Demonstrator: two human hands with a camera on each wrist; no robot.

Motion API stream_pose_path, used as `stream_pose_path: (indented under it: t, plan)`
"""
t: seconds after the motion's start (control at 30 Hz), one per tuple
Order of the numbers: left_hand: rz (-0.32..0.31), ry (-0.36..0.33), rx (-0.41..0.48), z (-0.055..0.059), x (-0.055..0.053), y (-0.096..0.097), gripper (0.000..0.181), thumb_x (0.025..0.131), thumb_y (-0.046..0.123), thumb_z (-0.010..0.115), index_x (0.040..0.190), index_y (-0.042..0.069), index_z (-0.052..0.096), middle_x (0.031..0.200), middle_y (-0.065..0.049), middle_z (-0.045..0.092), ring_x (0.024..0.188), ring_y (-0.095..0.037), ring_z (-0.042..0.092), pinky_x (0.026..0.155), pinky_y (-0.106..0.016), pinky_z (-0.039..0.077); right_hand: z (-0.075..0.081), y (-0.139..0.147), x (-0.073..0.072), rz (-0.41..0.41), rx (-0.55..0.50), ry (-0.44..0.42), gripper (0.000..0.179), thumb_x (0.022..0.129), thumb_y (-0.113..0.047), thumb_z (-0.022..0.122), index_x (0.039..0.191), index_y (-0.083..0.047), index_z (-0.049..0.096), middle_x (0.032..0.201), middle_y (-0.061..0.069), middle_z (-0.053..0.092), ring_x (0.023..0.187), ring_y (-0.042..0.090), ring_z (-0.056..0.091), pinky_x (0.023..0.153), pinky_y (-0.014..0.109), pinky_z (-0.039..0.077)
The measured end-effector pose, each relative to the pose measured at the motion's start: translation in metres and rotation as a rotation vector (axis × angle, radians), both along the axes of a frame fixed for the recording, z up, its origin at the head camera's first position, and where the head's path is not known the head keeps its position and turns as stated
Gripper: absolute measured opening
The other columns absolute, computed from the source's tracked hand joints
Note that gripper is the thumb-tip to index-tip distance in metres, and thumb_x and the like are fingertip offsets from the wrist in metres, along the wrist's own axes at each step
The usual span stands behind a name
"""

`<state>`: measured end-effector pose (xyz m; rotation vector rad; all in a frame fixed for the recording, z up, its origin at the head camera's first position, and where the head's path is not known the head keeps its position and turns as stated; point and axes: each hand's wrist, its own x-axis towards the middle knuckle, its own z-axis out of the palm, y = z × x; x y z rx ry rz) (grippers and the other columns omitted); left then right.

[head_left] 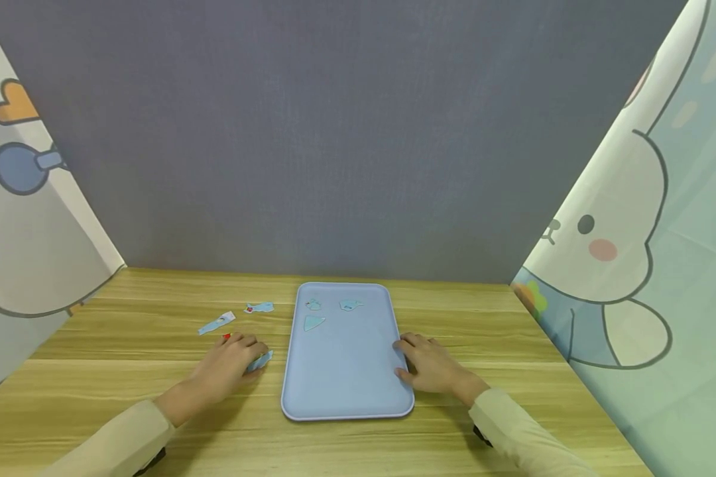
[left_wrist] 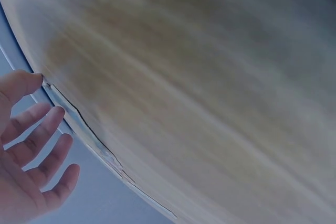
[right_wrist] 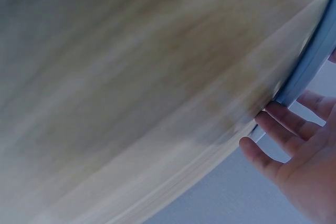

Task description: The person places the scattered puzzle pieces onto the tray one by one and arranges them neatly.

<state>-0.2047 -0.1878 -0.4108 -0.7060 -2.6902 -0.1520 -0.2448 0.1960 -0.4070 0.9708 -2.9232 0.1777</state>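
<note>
A pale blue tray (head_left: 349, 371) with a raised rim lies on the wooden table. Left of it, my left hand (head_left: 225, 366) is low over a flat light-blue cutout (head_left: 260, 361), partly covering it. In the left wrist view the fingers are spread and loosely bent, with the thumb tip close to one end of the cutout (left_wrist: 79, 116); contact is hard to tell. My right hand (head_left: 434, 366) rests at the tray's right rim, fingertips and thumb against it. From the right wrist view, its fingers (right_wrist: 286, 129) reach the tray's edge (right_wrist: 307, 74) without curling round it.
Three small light-blue cutouts lie in the tray's upper left: one piece (head_left: 313, 304), a triangle (head_left: 313, 322) and another (head_left: 350, 305). On the table lie a long strip (head_left: 217, 322), a cutout with red (head_left: 259, 307) and a red bit (head_left: 227, 336) by my left hand. A grey panel (head_left: 316, 146) stands behind.
</note>
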Motion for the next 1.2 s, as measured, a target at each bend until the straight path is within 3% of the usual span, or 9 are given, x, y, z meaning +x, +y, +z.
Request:
stream_pose_path:
  t: [0.4, 0.67, 0.97, 1.2]
  plan:
    - [0.03, -0.027, 0.005, 0.0005, -0.0012, 0.0015, 0.03, 0.07, 0.017, 0.078, 0.097, 0.013, 0.066, 0.096, -0.002, 0.066, 0.09, -0.026, 0.06, 0.075, -0.047, 0.051, -0.0007, -0.0006, -0.0006, -0.001, 0.005, 0.003, 0.047, 0.087, -0.035, 0.058, 0.124, -0.006, 0.052, 0.129, 0.015, 0.049, 0.12, 0.033, 0.046, 0.092, 0.056, 0.04]
    - [0.041, -0.006, 0.009, 0.0015, -0.0014, 0.0033, 0.032, 0.067, 0.015, 0.079, 0.096, 0.013, 0.067, 0.096, -0.002, 0.067, 0.089, -0.025, 0.061, 0.075, -0.045, 0.051, -0.0003, -0.0009, 0.0, 0.001, 0.004, 0.003, 0.047, 0.087, -0.034, 0.057, 0.124, -0.006, 0.052, 0.129, 0.015, 0.049, 0.12, 0.033, 0.046, 0.093, 0.056, 0.039]
    - [0.036, -0.021, 0.034, 0.0024, -0.0047, 0.0031, 0.032, 0.064, 0.013, 0.081, 0.093, 0.011, 0.067, 0.088, -0.002, 0.068, 0.08, -0.021, 0.06, 0.068, -0.038, 0.052, -0.0009, 0.0, 0.0, -0.003, -0.002, 0.001, 0.047, 0.087, -0.035, 0.057, 0.124, -0.006, 0.052, 0.13, 0.015, 0.049, 0.121, 0.033, 0.046, 0.093, 0.056, 0.04]
    - [0.012, -0.057, 0.082, 0.0031, -0.0087, 0.0017, 0.03, 0.063, 0.009, 0.081, 0.09, 0.01, 0.066, 0.073, 0.005, 0.062, 0.072, -0.014, 0.055, 0.065, -0.033, 0.049, -0.0019, 0.0005, -0.0008, -0.007, 0.001, 0.001, 0.048, 0.087, -0.037, 0.057, 0.125, -0.007, 0.052, 0.13, 0.013, 0.049, 0.121, 0.031, 0.046, 0.093, 0.055, 0.04]
